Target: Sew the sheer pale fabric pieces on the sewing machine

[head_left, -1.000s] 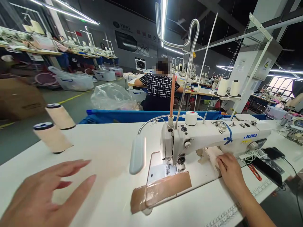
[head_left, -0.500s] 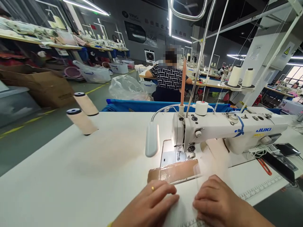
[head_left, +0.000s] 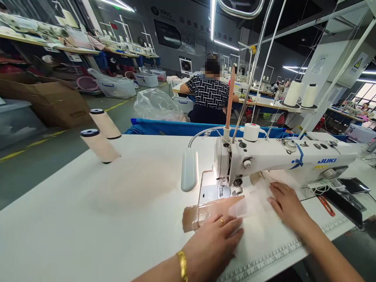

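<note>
My left hand (head_left: pixel 219 241) lies palm down at the near edge of a brown taped strip (head_left: pixel 192 219), fingers stretched out toward the right. Pale sheer fabric (head_left: pixel 258 211) spreads over the table right of it. On that fabric's right side rests my right hand (head_left: pixel 286 201), fingers extended and thumb apart. Just beyond the strip is the sewing machine (head_left: pixel 264 156), its needle area lit. Fabric also bunches under the machine's arm. Whether the left fingertips touch the fabric's edge is hard to see.
A grey lamp (head_left: pixel 189 170) hangs left of the needle. Two thread cones (head_left: pixel 100 145) lean at the table's left edge. A ruler strip (head_left: pixel 273 258) runs along the front. Red-handled scissors (head_left: pixel 326 205) and a phone (head_left: pixel 343 207) lie right. A person (head_left: pixel 208 90) sits ahead.
My right hand has moved forward and right onto the fabric beside the machine, its fingers opening out. My left hand has shifted right and slightly forward over the brown strip's edge.
</note>
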A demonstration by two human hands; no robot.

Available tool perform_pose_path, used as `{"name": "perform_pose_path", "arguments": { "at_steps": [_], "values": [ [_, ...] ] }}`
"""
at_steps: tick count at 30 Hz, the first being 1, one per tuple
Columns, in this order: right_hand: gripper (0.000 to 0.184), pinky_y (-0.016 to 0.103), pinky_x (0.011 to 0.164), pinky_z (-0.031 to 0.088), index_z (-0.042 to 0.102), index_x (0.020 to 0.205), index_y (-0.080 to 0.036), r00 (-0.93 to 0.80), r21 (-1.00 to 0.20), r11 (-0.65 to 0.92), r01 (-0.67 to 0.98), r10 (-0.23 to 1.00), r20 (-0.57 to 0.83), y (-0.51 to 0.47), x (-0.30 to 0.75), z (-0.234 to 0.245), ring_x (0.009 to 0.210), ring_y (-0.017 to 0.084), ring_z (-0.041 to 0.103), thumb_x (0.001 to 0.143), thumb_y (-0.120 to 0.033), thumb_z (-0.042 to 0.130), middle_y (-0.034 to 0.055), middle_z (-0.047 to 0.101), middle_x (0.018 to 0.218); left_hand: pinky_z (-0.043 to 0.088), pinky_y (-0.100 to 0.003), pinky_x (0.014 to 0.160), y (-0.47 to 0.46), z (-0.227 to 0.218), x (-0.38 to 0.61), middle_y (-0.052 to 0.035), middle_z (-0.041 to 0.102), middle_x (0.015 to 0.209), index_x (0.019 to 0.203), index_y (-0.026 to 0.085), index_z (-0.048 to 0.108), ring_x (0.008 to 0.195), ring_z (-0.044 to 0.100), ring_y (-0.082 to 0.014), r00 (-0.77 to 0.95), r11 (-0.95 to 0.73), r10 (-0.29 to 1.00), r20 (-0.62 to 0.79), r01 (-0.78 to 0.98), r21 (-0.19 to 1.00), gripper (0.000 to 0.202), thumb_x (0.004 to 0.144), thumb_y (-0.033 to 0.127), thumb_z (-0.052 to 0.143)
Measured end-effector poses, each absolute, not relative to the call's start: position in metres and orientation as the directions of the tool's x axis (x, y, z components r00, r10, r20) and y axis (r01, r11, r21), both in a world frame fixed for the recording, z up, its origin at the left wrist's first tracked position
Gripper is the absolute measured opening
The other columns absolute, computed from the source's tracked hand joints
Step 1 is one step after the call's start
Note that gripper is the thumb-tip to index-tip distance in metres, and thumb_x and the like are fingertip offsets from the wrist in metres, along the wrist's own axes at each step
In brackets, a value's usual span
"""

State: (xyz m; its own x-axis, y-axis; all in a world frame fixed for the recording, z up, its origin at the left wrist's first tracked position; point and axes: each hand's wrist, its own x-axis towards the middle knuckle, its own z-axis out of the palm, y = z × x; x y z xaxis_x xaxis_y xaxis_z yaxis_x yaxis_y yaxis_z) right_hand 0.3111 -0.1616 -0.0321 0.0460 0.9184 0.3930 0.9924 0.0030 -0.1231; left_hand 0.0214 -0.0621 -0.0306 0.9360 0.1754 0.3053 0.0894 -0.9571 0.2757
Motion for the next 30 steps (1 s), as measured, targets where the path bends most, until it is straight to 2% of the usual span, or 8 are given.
{"name": "perform_pose_path", "arguments": {
  "at_steps": [4,9,12,15,18,22,26,30],
  "values": [
    [0.035,0.054,0.099,0.050,0.065,0.134,-0.017,0.029,-0.087,0.014,0.996,0.878,0.479,-0.166,0.320,-0.023,0.122,0.034,0.061,0.104,-0.023,0.048,0.0160,0.068,0.133,0.050,-0.035,0.077,-0.060,-0.028,-0.009,-0.0066,0.070,0.104,0.091,0.021,0.067,0.085,0.061,-0.0215,0.845,-0.957,0.223,0.487,0.095,0.272,0.026,0.093,0.007,0.045],
    [0.028,0.044,0.089,0.046,0.065,0.128,-0.022,-0.086,-0.088,0.179,0.980,0.779,0.621,-0.181,0.274,0.000,0.105,0.029,0.062,0.105,-0.016,0.051,0.0103,0.072,0.115,0.046,-0.031,0.077,-0.063,-0.018,-0.034,-0.0065,0.067,0.100,0.090,0.020,0.064,0.086,0.056,-0.0208,0.813,-0.957,0.248,0.527,0.123,0.261,0.029,0.088,0.001,0.042],
    [0.026,0.037,0.080,0.048,0.062,0.130,-0.021,-0.149,-0.270,0.340,0.901,0.826,0.544,-0.182,0.238,0.004,0.091,0.024,0.061,0.105,-0.018,0.053,0.0077,0.070,0.101,0.046,-0.031,0.080,-0.067,-0.013,-0.037,-0.0047,0.068,0.098,0.090,0.020,0.063,0.086,0.056,-0.0200,0.822,-0.959,0.248,0.513,0.134,0.248,0.029,0.090,-0.001,0.043],
    [0.036,0.036,0.077,0.052,0.058,0.135,-0.018,-0.200,-0.401,0.371,0.838,0.892,0.406,-0.172,0.211,-0.006,0.091,0.025,0.062,0.102,-0.031,0.063,0.0089,0.068,0.103,0.046,-0.032,0.081,-0.068,-0.012,-0.038,-0.0033,0.069,0.095,0.097,0.021,0.065,0.083,0.057,-0.0191,0.827,-0.969,0.209,0.523,0.103,0.226,0.028,0.096,0.003,0.044],
    [0.013,0.034,0.071,0.050,0.065,0.104,-0.022,-0.205,-0.433,0.354,0.829,0.913,0.354,-0.157,0.201,-0.015,0.081,0.023,0.060,0.104,-0.023,0.052,0.0044,0.064,0.088,0.047,-0.033,0.081,-0.066,-0.013,-0.041,-0.0027,0.070,0.091,0.106,0.021,0.066,0.080,0.058,-0.0183,0.833,-0.979,0.168,0.527,0.079,0.187,0.024,0.103,0.009,0.045],
    [0.019,0.029,0.068,0.048,0.060,0.092,-0.023,-0.050,-0.560,0.208,0.802,0.958,0.284,-0.148,0.211,-0.015,0.076,0.018,0.060,0.106,-0.023,0.047,0.0008,0.061,0.085,0.048,-0.032,0.081,-0.065,-0.007,-0.055,-0.0026,0.070,0.088,0.107,0.020,0.065,0.079,0.057,-0.0181,0.826,-0.981,0.178,0.535,0.109,0.159,0.024,0.103,0.008,0.044],
    [0.022,0.031,0.071,0.049,0.060,0.094,-0.024,0.027,-0.467,0.139,0.873,0.943,0.331,-0.151,0.239,-0.012,0.077,0.019,0.062,0.108,-0.027,0.043,0.0016,0.063,0.088,0.048,-0.031,0.080,-0.063,-0.004,-0.070,-0.0023,0.068,0.085,0.099,0.021,0.065,0.079,0.057,-0.0188,0.843,-0.968,0.241,0.480,0.177,0.175,0.030,0.094,0.000,0.045],
    [0.032,0.041,0.075,0.049,0.069,0.099,-0.021,0.087,-0.138,-0.018,0.990,0.855,0.512,-0.158,0.269,0.003,0.087,0.029,0.062,0.106,-0.034,0.042,0.0111,0.065,0.097,0.047,-0.031,0.078,-0.060,-0.011,-0.079,-0.0019,0.065,0.083,0.092,0.021,0.065,0.075,0.054,-0.0183,0.796,-0.966,0.255,0.548,0.188,0.176,0.032,0.089,-0.003,0.043]
  ]
}}
